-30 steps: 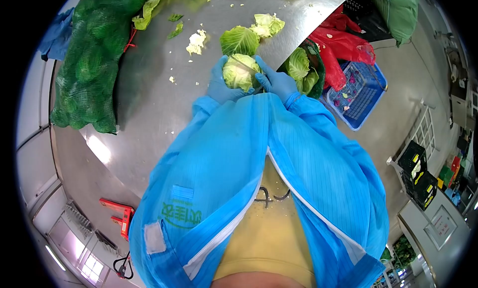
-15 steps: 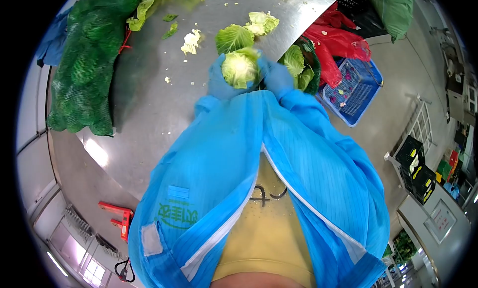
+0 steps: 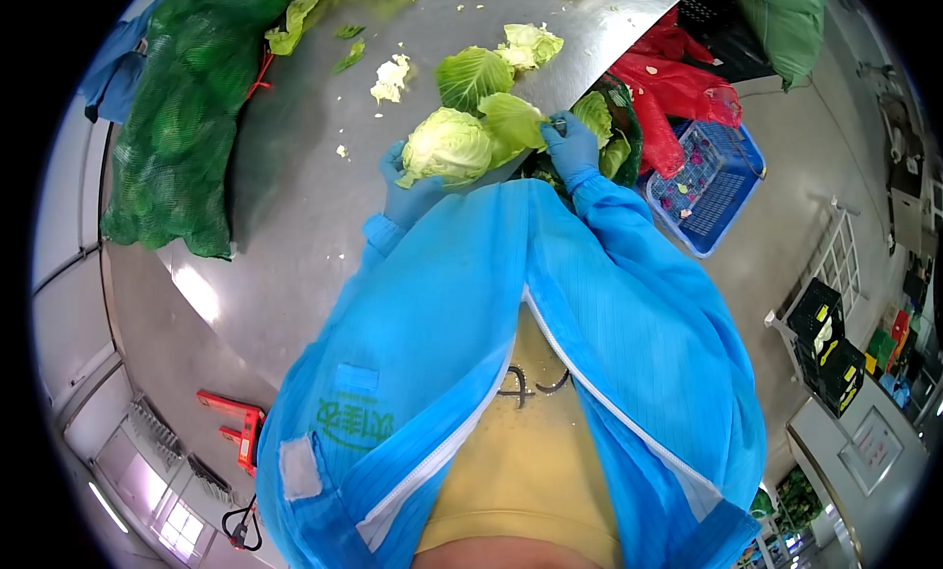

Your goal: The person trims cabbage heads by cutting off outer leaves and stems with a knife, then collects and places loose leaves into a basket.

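Cabbage is resting in the left grip, which is cupping it from the left and near side; the right grip is pinching the edge of a broad outer leaf spreading between them. A small dark item is showing at its fingers, too unclear to name. Uneven pulling could be tearing the leaf short, and a loose left hold could be letting the round head roll. Beneath, the metal table is gleaming, with pale scraps lying beyond the left grip. Far left of it, a green mesh bag is sprawling; right of the right grip, a blue basket is standing beyond a red bag.
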The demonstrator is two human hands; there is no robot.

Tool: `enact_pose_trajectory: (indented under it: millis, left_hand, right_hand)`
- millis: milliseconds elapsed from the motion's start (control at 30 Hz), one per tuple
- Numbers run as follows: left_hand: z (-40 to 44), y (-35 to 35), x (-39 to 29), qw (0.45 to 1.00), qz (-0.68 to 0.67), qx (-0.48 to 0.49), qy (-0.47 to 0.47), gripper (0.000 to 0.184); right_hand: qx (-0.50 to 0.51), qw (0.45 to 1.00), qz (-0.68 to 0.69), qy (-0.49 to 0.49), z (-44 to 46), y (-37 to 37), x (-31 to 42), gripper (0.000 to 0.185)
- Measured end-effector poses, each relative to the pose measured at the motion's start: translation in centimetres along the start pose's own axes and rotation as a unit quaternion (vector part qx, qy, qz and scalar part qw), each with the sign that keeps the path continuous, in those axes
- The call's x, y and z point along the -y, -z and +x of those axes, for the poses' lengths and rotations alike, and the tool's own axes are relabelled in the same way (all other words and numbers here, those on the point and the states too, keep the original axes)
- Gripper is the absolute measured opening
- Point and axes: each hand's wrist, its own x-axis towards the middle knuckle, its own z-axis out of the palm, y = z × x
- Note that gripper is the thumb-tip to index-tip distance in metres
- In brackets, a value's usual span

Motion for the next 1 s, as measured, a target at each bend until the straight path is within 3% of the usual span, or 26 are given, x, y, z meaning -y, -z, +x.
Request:
enact_pose_trajectory:
  millis: [33,100,167,233,267,333,367,433,467,533,567,633,667,700,767,833,867,933,1000]
  left_hand:
    - [-0.3,-0.3,-1.2,0.984,-0.156,0.000,0.084,0.092]
    - [0.0,-2.1,-2.3,0.981,-0.155,-0.039,0.106,0.091]
    - [-0.2,-3.8,-2.1,0.975,-0.157,-0.084,0.132,0.090]
    - [0.0,-5.0,-1.6,0.961,-0.146,-0.173,0.160,0.087]
    - [0.3,-4.7,-1.9,0.961,-0.148,-0.171,0.157,0.087]
    - [0.8,-3.3,-2.9,0.953,-0.181,-0.046,0.238,0.082]
    - [1.0,-2.6,-3.2,0.953,-0.180,-0.047,0.237,0.082]
    - [1.7,-1.6,-3.5,0.864,-0.320,-0.023,0.388,0.080]
    - [2.1,-1.7,-3.0,0.864,-0.320,-0.023,0.388,0.080]
    - [2.8,-1.9,-2.3,0.975,-0.103,0.040,0.195,0.083]
    - [2.9,-2.4,-2.2,0.974,-0.104,0.040,0.195,0.083]
    - [3.0,-4.3,-3.1,0.996,0.016,0.077,0.035,0.077]
    - [3.4,-4.3,-2.5,0.993,0.084,0.080,-0.024,0.085]
    - [3.6,-4.3,-2.4,0.993,0.083,0.082,-0.025,0.085]
    - [3.9,-4.1,-2.3,0.970,0.213,0.095,-0.074,0.097]
    - [4.6,-3.4,-1.0,0.949,0.276,0.101,-0.110,0.100]
    - [4.7,-3.1,-0.3,0.924,0.338,0.105,-0.146,0.103]
    - [4.3,-4.2,-0.7,0.947,0.273,0.116,-0.126,0.105]
    - [3.8,-5.1,-0.9,0.965,0.206,0.125,-0.105,0.107]
  right_hand:
    - [-0.010,1.000,-0.004,0.002,-0.4,0.6,0.3,0.035]
    - [-0.020,1.000,-0.010,0.007,-1.3,1.1,1.0,0.034]
    - [-0.046,0.995,-0.033,0.079,-2.8,0.9,1.6,0.022]
    - [-0.036,0.994,-0.071,0.075,-2.6,1.3,0.6,0.022]
    - [-0.069,0.993,-0.081,0.054,-1.7,1.5,-1.4,0.027]
    - [-0.140,0.978,-0.152,0.030,-0.9,2.3,-3.3,0.032]
    - [-0.140,0.978,-0.151,0.030,-0.9,2.9,-3.8,0.032]
    - [-0.114,0.980,-0.165,-0.016,-1.2,4.0,-4.2,0.033]
    - [-0.131,0.976,-0.170,-0.025,-1.5,4.2,-4.5,0.033]
    - [-0.135,0.976,-0.166,-0.031,-1.2,4.4,-5.9,0.035]
    - [-0.139,0.977,-0.160,-0.038,-1.0,4.4,-6.8,0.038]
    - [-0.147,0.978,-0.140,-0.042,-1.5,4.8,-5.1,0.043]
    - [-0.155,0.980,-0.117,-0.046,-1.7,4.9,-3.7,0.049]
    - [-0.157,0.980,-0.117,-0.046,-2.0,4.9,-2.4,0.049]
    - [-0.129,0.986,-0.049,0.088,-2.6,4.5,-0.3,0.059]
    - [0.038,0.994,0.005,0.105,-2.7,3.3,1.2,0.059]
    - [0.036,0.994,0.006,0.103,-2.9,2.7,2.1,0.059]
    - [0.129,0.968,-0.129,0.172,-3.3,2.1,4.7,0.056]
    - [0.156,0.962,-0.165,0.151,-3.0,1.9,5.6,0.055]
